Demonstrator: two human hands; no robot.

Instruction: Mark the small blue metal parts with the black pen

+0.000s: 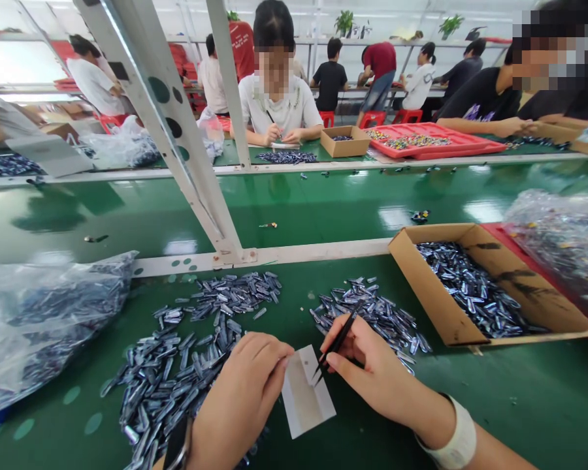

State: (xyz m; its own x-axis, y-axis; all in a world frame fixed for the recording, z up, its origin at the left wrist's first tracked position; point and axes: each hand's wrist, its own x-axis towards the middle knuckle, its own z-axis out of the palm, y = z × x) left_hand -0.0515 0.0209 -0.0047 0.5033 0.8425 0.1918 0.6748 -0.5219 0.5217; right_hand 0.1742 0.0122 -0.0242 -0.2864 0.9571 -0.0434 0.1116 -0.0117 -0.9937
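My right hand (372,372) grips black tweezers (340,339), their tips pointing down over a small folded white card (304,398). The two tips stand slightly apart at the card's right side. My left hand (247,391) is closed, fingertips pressed together at the card's upper left edge; whatever they pinch is hidden. Beside and behind this hand spreads a large pile of small dark, shiny, elongated pieces (161,372). A second pile of similar pieces (372,313) lies just beyond my right hand.
A cardboard box (421,287) of dark pieces stands at right, beside a filled clear plastic bag (563,235). Another plastic bag (44,326) lies left. A white metal post (176,143) rises ahead, before a green belt (304,202). Across it, a person (279,104) works with a thin tool.
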